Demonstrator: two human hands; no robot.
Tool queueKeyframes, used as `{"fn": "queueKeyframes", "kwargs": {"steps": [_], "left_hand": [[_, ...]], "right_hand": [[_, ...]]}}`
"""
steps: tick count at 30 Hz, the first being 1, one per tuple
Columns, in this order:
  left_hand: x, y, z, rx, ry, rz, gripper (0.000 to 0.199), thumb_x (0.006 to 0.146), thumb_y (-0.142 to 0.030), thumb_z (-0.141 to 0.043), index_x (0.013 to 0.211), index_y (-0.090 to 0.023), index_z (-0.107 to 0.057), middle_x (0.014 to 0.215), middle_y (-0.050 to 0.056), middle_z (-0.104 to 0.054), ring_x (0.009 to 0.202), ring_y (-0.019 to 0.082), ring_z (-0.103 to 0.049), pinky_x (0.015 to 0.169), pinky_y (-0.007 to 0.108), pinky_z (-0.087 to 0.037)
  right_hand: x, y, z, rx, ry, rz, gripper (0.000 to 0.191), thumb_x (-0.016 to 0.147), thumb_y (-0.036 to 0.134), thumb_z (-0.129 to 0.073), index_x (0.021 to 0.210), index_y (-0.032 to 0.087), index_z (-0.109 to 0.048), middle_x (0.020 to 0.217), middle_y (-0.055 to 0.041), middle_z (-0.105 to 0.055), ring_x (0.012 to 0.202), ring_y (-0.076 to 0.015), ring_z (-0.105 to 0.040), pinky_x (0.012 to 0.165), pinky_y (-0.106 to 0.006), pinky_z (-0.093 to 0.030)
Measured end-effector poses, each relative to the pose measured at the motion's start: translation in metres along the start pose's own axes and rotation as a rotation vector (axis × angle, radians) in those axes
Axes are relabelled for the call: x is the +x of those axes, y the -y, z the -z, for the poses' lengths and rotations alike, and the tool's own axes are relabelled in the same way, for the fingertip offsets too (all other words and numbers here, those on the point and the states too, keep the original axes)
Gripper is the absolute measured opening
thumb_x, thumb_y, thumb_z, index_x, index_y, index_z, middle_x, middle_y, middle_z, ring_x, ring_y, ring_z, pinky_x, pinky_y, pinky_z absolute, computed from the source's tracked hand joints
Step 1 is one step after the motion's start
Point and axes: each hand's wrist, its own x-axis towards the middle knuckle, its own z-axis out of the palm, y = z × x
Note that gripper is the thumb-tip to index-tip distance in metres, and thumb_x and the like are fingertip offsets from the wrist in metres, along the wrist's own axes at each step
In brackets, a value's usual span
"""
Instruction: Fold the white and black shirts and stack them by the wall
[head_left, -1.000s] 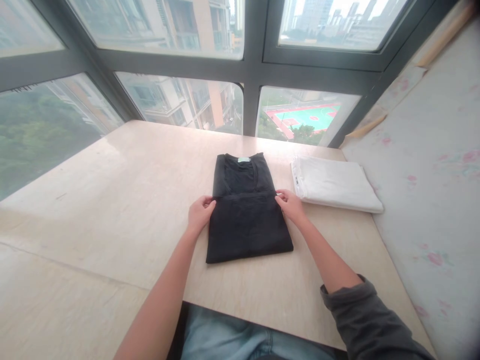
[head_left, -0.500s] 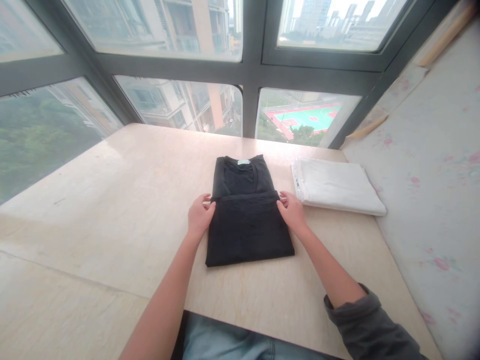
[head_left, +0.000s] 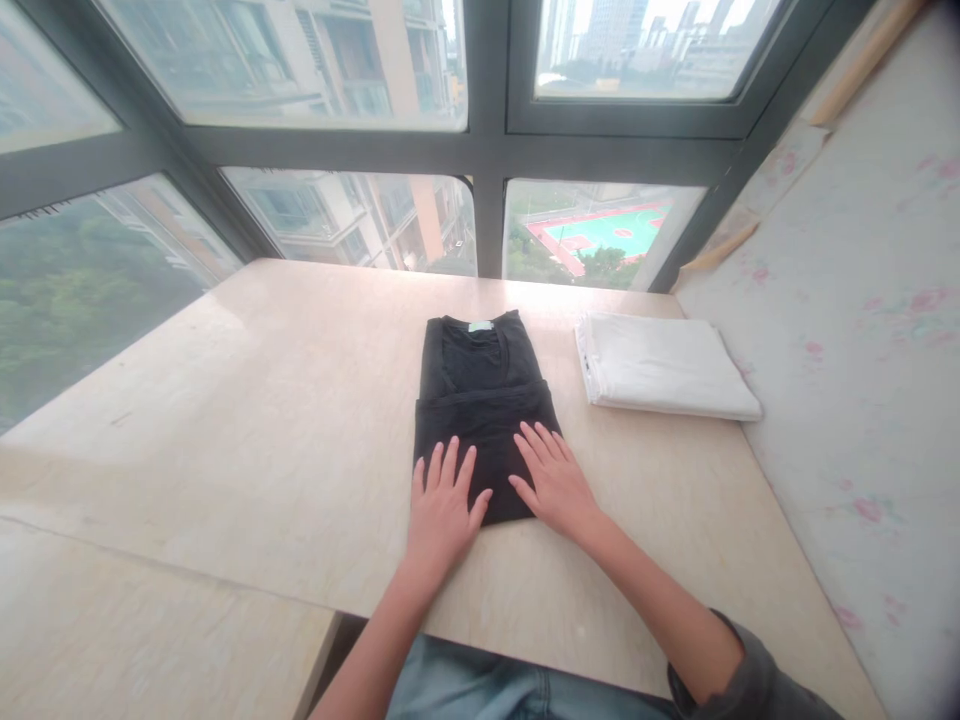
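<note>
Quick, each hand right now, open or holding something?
Left hand: open, palm down on the folded black garment, holding nothing.
Right hand: open, palm down on the same garment, holding nothing.

One left hand (head_left: 441, 518), one right hand (head_left: 562, 490): two in all, five digits (head_left: 467, 468) showing on each. One folded black garment (head_left: 487, 420), one pale label (head_left: 480, 326) on it. One folded white cloth (head_left: 667, 365). One dark sleeve (head_left: 754, 680). One patch of blue denim (head_left: 487, 678). Six window panes (head_left: 360, 215), some cut off. One sports court (head_left: 622, 232) outside. One flowered wall (head_left: 847, 400). One pale tabletop (head_left: 262, 440).
</note>
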Motion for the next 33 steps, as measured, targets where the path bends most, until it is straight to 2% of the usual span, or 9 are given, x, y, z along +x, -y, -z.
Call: {"fn": "queueKeyframes", "kwargs": {"steps": [5, 15, 17, 20, 22, 24, 27, 30, 33], "left_hand": [[-0.024, 0.015, 0.003, 0.036, -0.003, -0.025, 0.065, 0.096, -0.052, -0.042, 0.153, -0.021, -0.035, 0.163, 0.011, -0.026, 0.149, 0.034, -0.025, 0.116, 0.057, -0.024], [-0.106, 0.013, 0.028, 0.15, -0.035, -0.327, 0.094, 0.078, -0.074, -0.057, 0.153, -0.022, -0.036, 0.16, 0.014, -0.032, 0.147, 0.035, -0.03, 0.119, 0.052, -0.02], [-0.122, 0.014, 0.032, 0.14, -0.054, -0.375, 0.081, 0.081, -0.066, -0.059, 0.15, -0.025, -0.042, 0.157, 0.01, -0.039, 0.145, 0.031, -0.034, 0.122, 0.049, -0.016], [-0.145, 0.02, 0.032, 0.041, -0.112, -0.401, 0.054, 0.09, -0.028, -0.053, 0.144, -0.027, -0.05, 0.151, 0.005, -0.049, 0.142, 0.023, -0.042, 0.124, 0.043, -0.019], [-0.158, 0.026, 0.03, -0.044, -0.128, -0.434, 0.064, 0.083, -0.004, -0.04, 0.141, -0.025, -0.053, 0.146, 0.004, -0.055, 0.139, 0.02, -0.045, 0.123, 0.042, -0.026], [-0.167, 0.032, 0.029, -0.151, -0.125, -0.433, 0.072, 0.075, 0.005, -0.033, 0.138, -0.024, -0.055, 0.14, 0.005, -0.06, 0.136, 0.019, -0.05, 0.12, 0.044, -0.032], [-0.175, 0.038, 0.029, -0.342, -0.12, -0.329, 0.061, 0.081, 0.001, -0.038, 0.129, -0.028, -0.061, 0.127, 0.004, -0.069, 0.124, 0.019, -0.061, 0.115, 0.043, -0.043], [-0.177, 0.038, 0.036, -0.488, -0.086, -0.248, 0.044, 0.087, -0.011, -0.054, 0.122, -0.034, -0.064, 0.115, 0.0, -0.074, 0.111, 0.019, -0.069, 0.106, 0.038, -0.053], [-0.178, 0.036, 0.05, -0.592, -0.026, -0.193, 0.041, 0.086, -0.014, -0.058, 0.119, -0.037, -0.065, 0.11, -0.002, -0.076, 0.104, 0.019, -0.072, 0.099, 0.034, -0.057]], "right_hand": [[-0.022, -0.01, 0.003, -0.013, 0.023, 0.022, 0.065, 0.098, 0.046, -0.044, 0.155, 0.016, -0.033, 0.162, -0.0093, -0.027, 0.151, -0.028, -0.019, 0.121, -0.051, -0.024], [-0.105, -0.008, 0.025, 0.002, 0.131, 0.123, 0.074, 0.096, 0.049, -0.047, 0.159, 0.019, -0.02, 0.165, -0.0075, -0.015, 0.152, -0.0288, -0.014, 0.12, -0.052, -0.025], [-0.123, -0.006, 0.032, 0.024, 0.151, 0.146, 0.078, 0.094, 0.052, -0.05, 0.159, 0.02, -0.02, 0.165, -0.0085, -0.016, 0.152, -0.0306, -0.014, 0.12, -0.054, -0.024], [-0.146, -0.001, 0.042, 0.08, 0.171, 0.199, 0.086, 0.089, 0.057, -0.056, 0.158, 0.02, -0.022, 0.164, -0.0096, -0.018, 0.151, -0.0345, -0.014, 0.119, -0.059, -0.024], [-0.158, 0.002, 0.048, 0.116, 0.189, 0.223, 0.089, 0.084, 0.051, -0.063, 0.158, 0.021, -0.023, 0.163, -0.0091, -0.02, 0.151, -0.0364, -0.014, 0.118, -0.061, -0.025], [-0.169, 0.005, 0.052, 0.133, 0.201, 0.225, 0.089, 0.079, 0.032, -0.065, 0.158, 0.022, -0.026, 0.162, -0.0077, -0.023, 0.151, -0.0371, -0.015, 0.117, -0.062, -0.027], [-0.186, 0.005, 0.049, 0.167, 0.152, 0.228, 0.093, 0.068, 0.009, -0.056, 0.156, 0.023, -0.031, 0.158, -0.0068, -0.034, 0.149, -0.0352, -0.023, 0.116, -0.062, -0.032], [-0.202, 0.0, 0.044, 0.268, 0.044, 0.249, 0.085, 0.068, 0.005, -0.051, 0.15, 0.028, -0.043, 0.146, -0.0056, -0.052, 0.141, -0.0317, -0.042, 0.113, -0.061, -0.038], [-0.212, -0.004, 0.047, 0.419, -0.052, 0.18, 0.067, 0.076, 0.006, -0.052, 0.136, 0.035, -0.058, 0.125, -0.0032, -0.069, 0.121, -0.0287, -0.063, 0.104, -0.054, -0.051]]}}
